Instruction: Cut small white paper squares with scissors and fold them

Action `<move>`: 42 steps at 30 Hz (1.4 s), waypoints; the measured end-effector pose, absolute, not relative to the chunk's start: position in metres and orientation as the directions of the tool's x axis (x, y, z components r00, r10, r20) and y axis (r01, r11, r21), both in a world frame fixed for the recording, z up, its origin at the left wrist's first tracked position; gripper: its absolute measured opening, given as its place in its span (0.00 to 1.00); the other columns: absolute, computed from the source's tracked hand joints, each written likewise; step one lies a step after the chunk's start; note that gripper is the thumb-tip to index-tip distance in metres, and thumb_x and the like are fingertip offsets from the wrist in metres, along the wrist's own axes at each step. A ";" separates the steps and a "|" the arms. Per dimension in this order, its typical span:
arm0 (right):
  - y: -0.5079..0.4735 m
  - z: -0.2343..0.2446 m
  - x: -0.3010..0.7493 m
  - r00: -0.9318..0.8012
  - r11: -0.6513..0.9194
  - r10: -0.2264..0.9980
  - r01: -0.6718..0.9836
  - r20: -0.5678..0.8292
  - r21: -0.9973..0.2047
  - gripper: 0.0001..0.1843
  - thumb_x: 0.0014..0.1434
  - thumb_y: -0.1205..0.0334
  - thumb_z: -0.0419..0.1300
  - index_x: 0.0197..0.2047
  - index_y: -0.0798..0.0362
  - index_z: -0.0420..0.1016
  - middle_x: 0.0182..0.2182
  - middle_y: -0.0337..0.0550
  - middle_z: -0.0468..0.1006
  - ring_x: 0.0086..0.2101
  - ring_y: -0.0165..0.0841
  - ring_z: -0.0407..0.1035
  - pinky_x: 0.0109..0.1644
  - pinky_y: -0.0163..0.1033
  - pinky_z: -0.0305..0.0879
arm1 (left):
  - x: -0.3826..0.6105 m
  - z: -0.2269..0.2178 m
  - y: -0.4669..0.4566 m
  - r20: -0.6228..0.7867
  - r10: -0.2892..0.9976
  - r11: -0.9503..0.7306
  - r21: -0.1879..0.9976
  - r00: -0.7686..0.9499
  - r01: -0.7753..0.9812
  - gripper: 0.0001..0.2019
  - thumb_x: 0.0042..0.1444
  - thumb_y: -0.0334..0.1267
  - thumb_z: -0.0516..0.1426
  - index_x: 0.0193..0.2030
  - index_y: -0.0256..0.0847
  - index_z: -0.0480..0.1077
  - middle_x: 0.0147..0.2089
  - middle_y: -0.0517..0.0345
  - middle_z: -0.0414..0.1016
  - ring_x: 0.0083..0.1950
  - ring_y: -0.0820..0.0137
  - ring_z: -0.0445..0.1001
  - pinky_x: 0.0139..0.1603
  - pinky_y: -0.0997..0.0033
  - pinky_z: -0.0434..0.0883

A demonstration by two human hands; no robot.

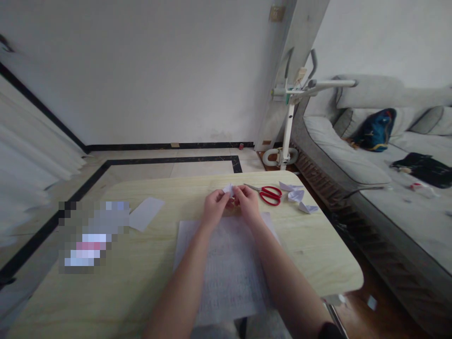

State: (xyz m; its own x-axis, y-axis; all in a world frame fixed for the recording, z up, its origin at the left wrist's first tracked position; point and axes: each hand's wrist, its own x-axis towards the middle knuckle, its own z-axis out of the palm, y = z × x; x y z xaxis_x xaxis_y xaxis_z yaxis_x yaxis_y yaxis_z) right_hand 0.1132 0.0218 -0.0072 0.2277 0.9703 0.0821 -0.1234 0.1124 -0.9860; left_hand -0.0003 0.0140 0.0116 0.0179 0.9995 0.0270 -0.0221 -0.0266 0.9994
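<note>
My left hand (214,205) and my right hand (248,202) meet over the far middle of a light wooden table (318,245). Both pinch a small folded piece of white paper (229,189) between their fingertips. Under my forearms lies a large white sheet (229,273) with faint print. Red-handled scissors (269,194) lie just right of my right hand. Three small folded paper pieces (295,196) rest beyond the scissors near the table's right corner.
A white paper slip (146,213) lies on the table's left part, beside a blurred-out patch. A grey sofa (381,169) with a blue bag and dark items stands to the right. A white exercise machine (287,117) stands by the wall.
</note>
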 end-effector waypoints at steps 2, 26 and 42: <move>0.022 -0.008 0.113 0.196 0.103 0.978 -0.136 0.075 -0.985 0.14 0.52 0.50 0.60 0.25 0.52 0.68 0.19 0.33 0.66 0.19 0.26 0.58 0.24 0.33 0.55 | -0.001 0.012 0.014 0.032 0.999 -0.032 0.999 0.003 -0.017 0.09 0.51 0.42 0.58 0.27 0.37 0.70 0.23 0.58 0.75 0.23 0.72 0.73 0.27 0.74 0.70; 0.024 -0.007 0.120 0.223 0.160 0.965 -0.096 0.135 -0.982 0.09 0.49 0.56 0.62 0.26 0.53 0.72 0.21 0.35 0.70 0.23 0.28 0.61 0.28 0.34 0.58 | 0.004 0.007 0.014 0.067 0.994 -0.067 0.998 0.082 -0.003 0.11 0.51 0.45 0.58 0.30 0.37 0.70 0.27 0.57 0.75 0.27 0.70 0.73 0.28 0.74 0.70; 0.022 -0.005 0.116 0.181 0.136 0.976 -0.055 0.124 -0.989 0.10 0.49 0.55 0.61 0.26 0.54 0.74 0.21 0.37 0.72 0.24 0.30 0.65 0.30 0.35 0.60 | -0.001 -0.006 0.020 0.163 0.987 -0.161 0.978 -0.005 0.130 0.11 0.55 0.43 0.56 0.34 0.36 0.72 0.32 0.55 0.76 0.32 0.69 0.75 0.32 0.73 0.70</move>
State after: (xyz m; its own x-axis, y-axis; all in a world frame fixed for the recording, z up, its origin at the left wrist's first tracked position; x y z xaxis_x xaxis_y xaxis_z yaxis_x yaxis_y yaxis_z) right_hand 0.1164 0.0223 -0.0049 0.1808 0.9757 0.1239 -0.0546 0.1357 -0.9892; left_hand -0.0008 0.0202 -0.0062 -0.0054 0.9866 0.1634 0.1299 -0.1613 0.9783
